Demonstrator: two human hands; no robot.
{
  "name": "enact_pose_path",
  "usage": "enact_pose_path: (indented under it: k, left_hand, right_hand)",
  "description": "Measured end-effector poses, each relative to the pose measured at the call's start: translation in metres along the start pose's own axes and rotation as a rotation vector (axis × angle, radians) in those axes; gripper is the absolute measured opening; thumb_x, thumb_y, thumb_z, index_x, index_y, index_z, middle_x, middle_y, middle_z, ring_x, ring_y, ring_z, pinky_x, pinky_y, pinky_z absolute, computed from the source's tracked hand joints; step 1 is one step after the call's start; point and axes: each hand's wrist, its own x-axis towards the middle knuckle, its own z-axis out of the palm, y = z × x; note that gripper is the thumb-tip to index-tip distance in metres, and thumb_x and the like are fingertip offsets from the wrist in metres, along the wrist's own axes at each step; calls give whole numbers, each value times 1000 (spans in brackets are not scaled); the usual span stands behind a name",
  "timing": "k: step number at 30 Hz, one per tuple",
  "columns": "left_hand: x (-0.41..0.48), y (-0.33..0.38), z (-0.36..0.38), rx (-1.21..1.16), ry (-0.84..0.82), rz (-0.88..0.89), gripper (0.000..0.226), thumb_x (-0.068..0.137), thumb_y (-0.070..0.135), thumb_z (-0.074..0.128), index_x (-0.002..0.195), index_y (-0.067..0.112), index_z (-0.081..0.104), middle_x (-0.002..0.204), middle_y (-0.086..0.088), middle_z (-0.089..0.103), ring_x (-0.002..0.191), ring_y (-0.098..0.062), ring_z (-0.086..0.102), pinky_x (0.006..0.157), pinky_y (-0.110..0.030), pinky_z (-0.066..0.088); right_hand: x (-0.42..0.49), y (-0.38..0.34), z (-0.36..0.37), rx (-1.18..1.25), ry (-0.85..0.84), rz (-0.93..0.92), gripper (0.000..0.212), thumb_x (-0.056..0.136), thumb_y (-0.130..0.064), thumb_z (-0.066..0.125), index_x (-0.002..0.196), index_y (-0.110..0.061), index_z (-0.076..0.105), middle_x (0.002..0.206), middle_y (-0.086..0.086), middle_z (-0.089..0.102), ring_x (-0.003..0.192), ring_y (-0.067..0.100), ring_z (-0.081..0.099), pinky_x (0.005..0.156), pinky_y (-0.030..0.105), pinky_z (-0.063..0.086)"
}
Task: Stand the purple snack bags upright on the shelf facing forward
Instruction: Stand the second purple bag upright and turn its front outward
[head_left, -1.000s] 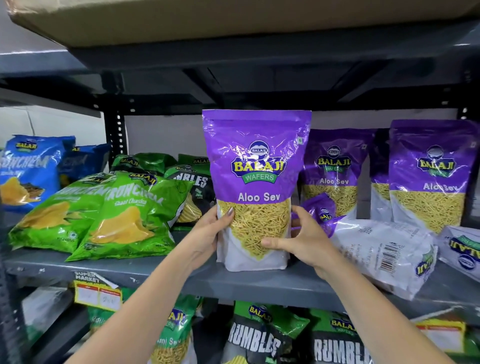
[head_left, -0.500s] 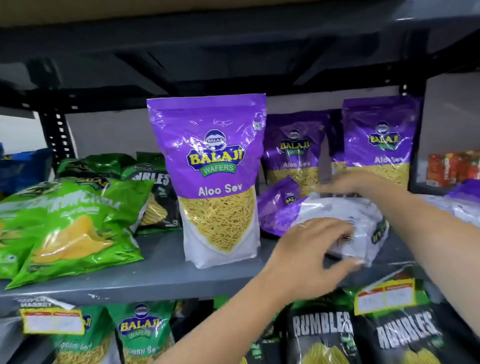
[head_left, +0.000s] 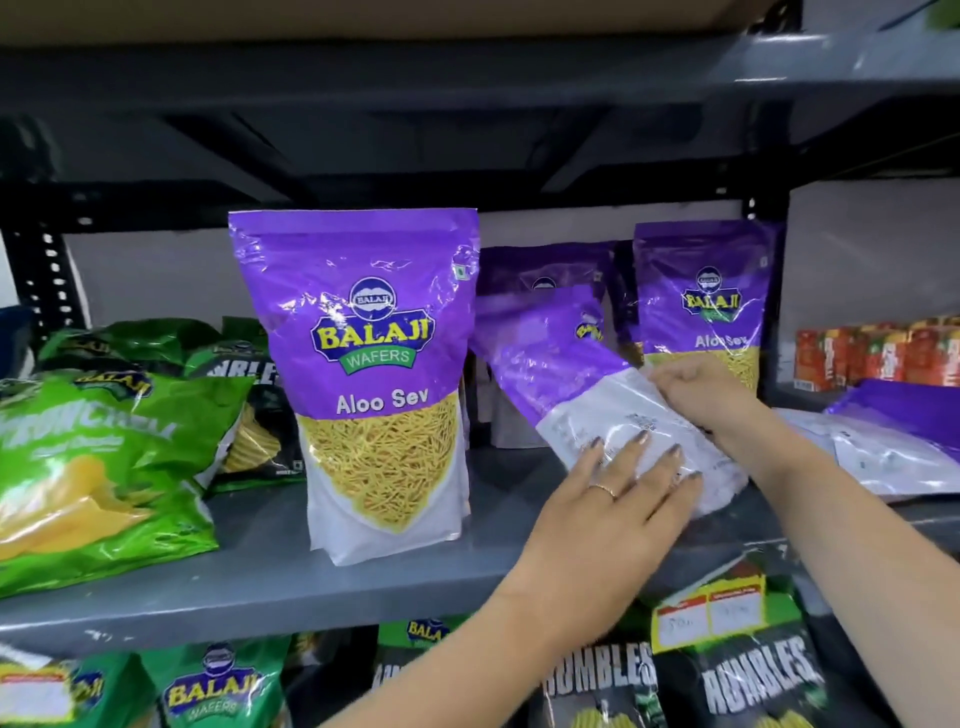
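A purple Aloo Sev bag (head_left: 374, 374) stands upright, facing forward, on the grey shelf (head_left: 322, 577). To its right a second purple bag (head_left: 582, 384) is tilted with its white back showing, partly raised off the shelf. My left hand (head_left: 618, 499) presses flat on its lower end. My right hand (head_left: 706, 389) grips its right edge. Two more purple bags stand at the back: one (head_left: 540, 270) mostly hidden behind the tilted bag, one (head_left: 711, 301) upright at the right. Another purple bag (head_left: 893, 436) lies flat at the far right.
Green snack bags (head_left: 98, 467) lie at the shelf's left, with dark bags (head_left: 254, 415) behind them. Red cartons (head_left: 878, 358) stand at the far right. The shelf below holds black Rumbles bags (head_left: 758, 680) and green bags (head_left: 213, 686). A shelf board runs overhead.
Both hands left the upright bag, which now stands alone. They moved right onto the flat-lying bag and have tilted its purple top end upward.
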Motion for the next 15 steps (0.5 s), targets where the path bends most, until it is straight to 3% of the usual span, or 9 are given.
enact_pose_path:
  k: [4,7,11,15]
  left_hand:
    - [-1,-33,-3,154,76,163,45,90,8,41,133,12,55,140,-8,58,134,-31,49,109,-46,41]
    - [-2,-60,0,194,38,222,41,90,14,45,128,15,61,141,-6,58,132,-27,52,110,-46,38]
    - [-14,-69,2,0,-107,94,63,90,55,50,145,24,42,160,-1,32,149,-16,24,118,-48,13]
    - [-15,-52,6,0,-51,-21,68,93,62,40,150,27,32,165,0,9,153,-21,3,120,-54,9]
  right_hand:
    - [5,6,8,212,286,-175,40,86,-31,57,72,6,65,70,9,57,68,17,47,65,33,40]
    - [2,14,20,157,414,-265,31,89,-29,52,61,-19,60,63,-1,55,66,15,46,68,32,37]
    - [-15,33,36,94,408,-321,29,95,-17,47,69,-9,59,66,11,57,65,15,45,61,32,36]
    - [-13,19,29,231,305,-176,44,92,-42,45,89,-3,64,97,32,64,75,26,58,78,45,49]
